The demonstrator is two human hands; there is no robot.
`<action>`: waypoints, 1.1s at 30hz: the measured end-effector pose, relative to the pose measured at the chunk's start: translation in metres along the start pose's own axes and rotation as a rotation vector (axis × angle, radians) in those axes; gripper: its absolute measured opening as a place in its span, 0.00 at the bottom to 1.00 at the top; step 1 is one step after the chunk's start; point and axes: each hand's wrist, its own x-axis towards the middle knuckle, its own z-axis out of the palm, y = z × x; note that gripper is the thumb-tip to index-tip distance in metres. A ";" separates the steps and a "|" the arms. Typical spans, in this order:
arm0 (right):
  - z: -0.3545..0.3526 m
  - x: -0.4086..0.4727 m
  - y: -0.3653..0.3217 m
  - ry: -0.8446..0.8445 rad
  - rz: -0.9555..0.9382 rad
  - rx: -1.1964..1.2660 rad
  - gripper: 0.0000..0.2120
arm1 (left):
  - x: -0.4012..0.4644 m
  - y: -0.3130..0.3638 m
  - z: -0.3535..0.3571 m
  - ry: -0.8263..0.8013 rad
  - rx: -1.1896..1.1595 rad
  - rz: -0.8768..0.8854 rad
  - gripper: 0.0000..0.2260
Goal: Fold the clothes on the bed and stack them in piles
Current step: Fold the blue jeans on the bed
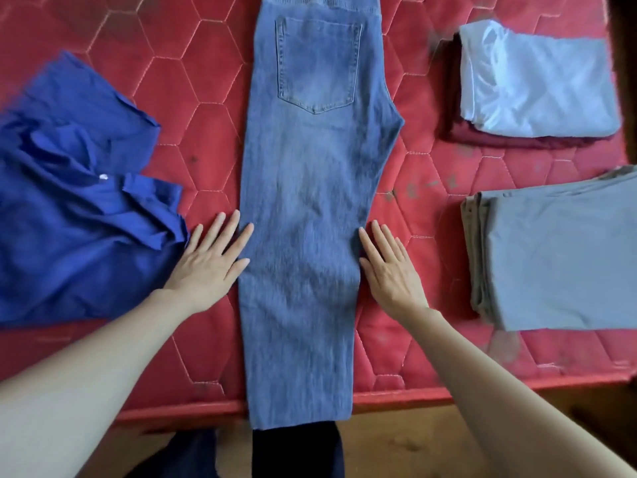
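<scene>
Flat hands (210, 260) flank jeans (310, 208) — on red mattress (193, 98).

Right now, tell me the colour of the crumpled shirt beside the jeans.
The crumpled shirt is royal blue, seen in the head view.

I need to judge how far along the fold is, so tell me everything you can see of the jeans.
The jeans are light blue, faded denim, folded lengthwise with one leg over the other and one back pocket facing up. They lie flat down the middle of the red quilted mattress, waist away from the person, hems hanging over the near edge. The left hand and right hand lie flat at either side of the leg, fingers straight and touching its edges. No crosswise fold has been made yet.
</scene>
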 end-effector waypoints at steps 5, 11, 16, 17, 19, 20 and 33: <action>0.008 -0.040 0.013 0.095 -0.117 -0.064 0.28 | -0.030 0.000 0.006 0.091 0.017 0.105 0.27; 0.021 -0.083 -0.003 0.176 -0.190 -0.066 0.29 | -0.071 0.007 0.031 0.249 0.012 0.187 0.23; 0.027 -0.103 -0.037 0.180 -0.044 0.019 0.25 | -0.102 0.034 0.040 0.352 -0.217 0.032 0.21; 0.029 -0.108 -0.046 0.187 0.054 0.093 0.22 | -0.108 0.044 0.041 0.345 -0.341 -0.058 0.19; 0.034 -0.119 -0.064 0.212 0.263 0.261 0.18 | -0.120 0.066 0.042 0.295 -0.597 -0.237 0.18; 0.038 -0.124 -0.074 0.214 0.343 0.322 0.18 | -0.125 0.076 0.045 0.260 -0.678 -0.313 0.19; 0.024 -0.197 -0.141 0.131 0.578 0.744 0.08 | -0.201 0.117 0.030 0.310 -1.150 -0.552 0.07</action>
